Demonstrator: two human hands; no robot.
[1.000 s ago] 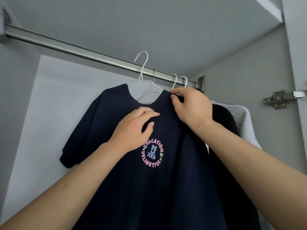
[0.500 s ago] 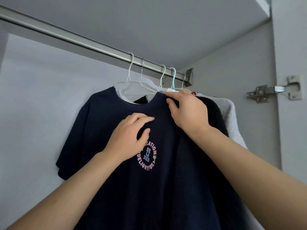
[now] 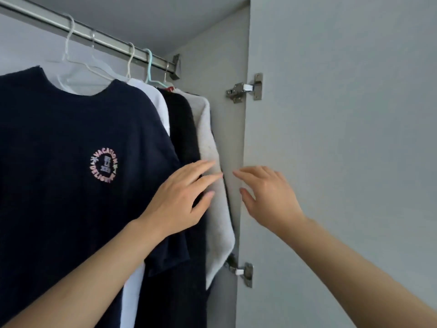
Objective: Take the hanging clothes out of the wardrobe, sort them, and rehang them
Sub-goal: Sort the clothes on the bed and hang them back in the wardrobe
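- A navy blue short-sleeved T-shirt [image 3: 71, 185] with a round pastel "VACATION" print on the chest hangs on a white plastic hanger [image 3: 78, 65], whose hook sits over the silver metal rail [image 3: 106, 41] that runs across the top of the wardrobe.
- Just to its right on the same rail hang a white garment [image 3: 156, 100] on a second white hanger [image 3: 130, 60], then a black fuzzy garment [image 3: 182, 129] under a mint-green hanger [image 3: 149, 65], and last a light grey fleece garment [image 3: 212, 185] nearest the rail's right end.
- The left hand [image 3: 179, 200] lies over the right edge of the navy shirt, its grip released; the straight, spread fingers reach across the black garment onto the grey fleece, and they seem to touch the cloth.
- The right hand [image 3: 267, 197] hovers just beside it, grip released and grasping nothing, its fingers pointing left toward the grey fleece; whether the tips touch it I cannot tell.
- Both bare forearms come up from the lower edge of the view.
- Behind the right hand stands the grey wardrobe side panel [image 3: 224, 55] and the open grey door [image 3: 343, 138], joined by an upper metal hinge [image 3: 246, 88] and a lower metal hinge [image 3: 241, 272].
- The rail ends in a metal bracket [image 3: 176, 67] on that side panel.
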